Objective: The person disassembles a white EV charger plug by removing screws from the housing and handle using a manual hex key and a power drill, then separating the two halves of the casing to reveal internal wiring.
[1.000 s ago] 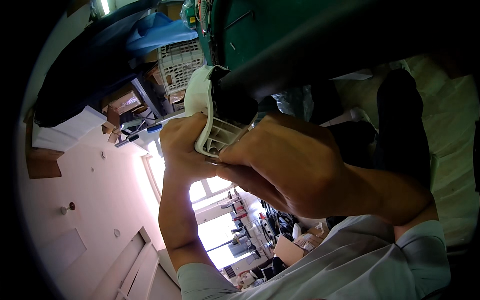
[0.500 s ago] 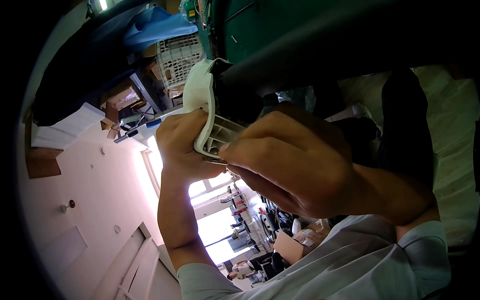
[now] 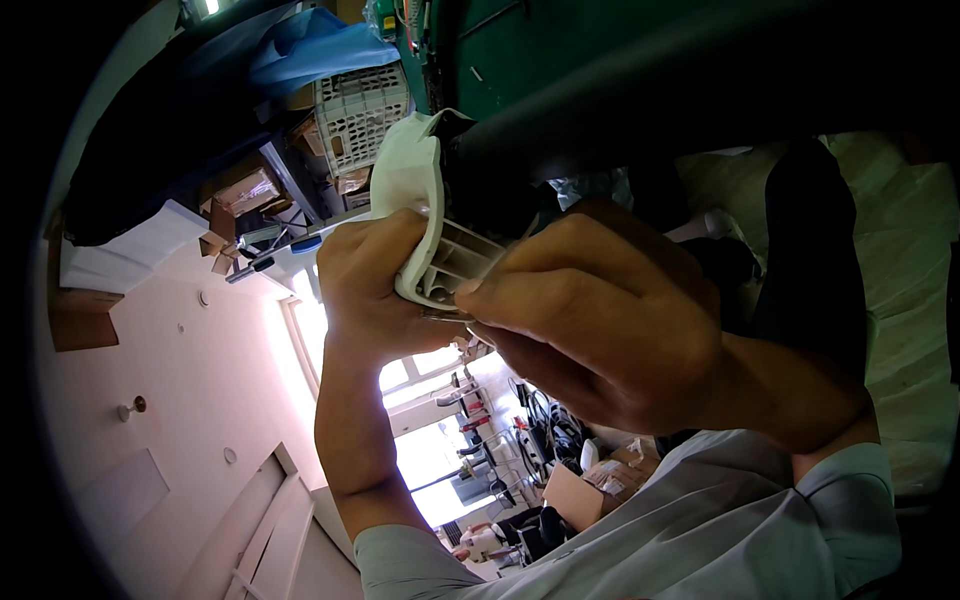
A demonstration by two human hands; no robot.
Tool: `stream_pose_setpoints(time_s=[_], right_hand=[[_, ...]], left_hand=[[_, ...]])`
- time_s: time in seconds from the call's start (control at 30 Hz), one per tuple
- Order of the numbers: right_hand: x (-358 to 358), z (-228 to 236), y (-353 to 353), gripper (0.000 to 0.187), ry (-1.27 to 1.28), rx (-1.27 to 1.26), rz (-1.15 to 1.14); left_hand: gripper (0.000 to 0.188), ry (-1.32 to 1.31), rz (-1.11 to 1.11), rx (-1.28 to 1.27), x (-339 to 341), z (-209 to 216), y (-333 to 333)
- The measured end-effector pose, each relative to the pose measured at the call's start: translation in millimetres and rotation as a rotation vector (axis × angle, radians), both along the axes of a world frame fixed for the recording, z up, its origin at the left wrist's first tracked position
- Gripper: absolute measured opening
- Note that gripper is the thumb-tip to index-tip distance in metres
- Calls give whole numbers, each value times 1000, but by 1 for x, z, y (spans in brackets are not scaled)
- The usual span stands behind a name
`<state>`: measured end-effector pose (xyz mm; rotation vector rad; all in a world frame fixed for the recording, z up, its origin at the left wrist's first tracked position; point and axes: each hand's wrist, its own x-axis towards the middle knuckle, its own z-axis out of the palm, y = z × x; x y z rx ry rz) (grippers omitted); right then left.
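Observation:
A curved white plastic part [image 3: 406,165] stands in front of me, its ribbed, hollow inner side turned to the right. My left hand [image 3: 368,268] is closed around its outer edge near the lower end. My right hand [image 3: 600,320] is closed too, thumb and fingers pinched together against the ribbed end. A thin, shiny edge [image 3: 447,316] shows beside the right thumb tip; what the fingers hold is hidden behind the hand. At its upper end the white part meets a long black shape [image 3: 620,115] that runs off to the upper right.
A green work surface [image 3: 560,45] with small rods lies at the top. Left of it are a white perforated crate [image 3: 360,118] and a blue sheet [image 3: 320,50]. Cardboard boxes [image 3: 575,495] and equipment stand at the bottom, with another person [image 3: 480,542] beyond.
The white part and both hands have shifted slightly to the right together. The pinching grip of my right hand and the hold of my left look the same.

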<state>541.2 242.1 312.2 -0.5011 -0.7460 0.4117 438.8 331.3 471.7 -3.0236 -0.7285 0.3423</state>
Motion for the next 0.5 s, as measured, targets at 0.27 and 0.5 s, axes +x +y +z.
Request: stream_pose_setpoints(time_s=[0.27,0.5], right_hand=[[0,0,-3,27,-2,-14,8],[-1,1,-2,26,-1,-1,-2]], left_hand=[[42,13,-8,53,1,-1,-2],[42,21,-15,43,3,0,-1]])
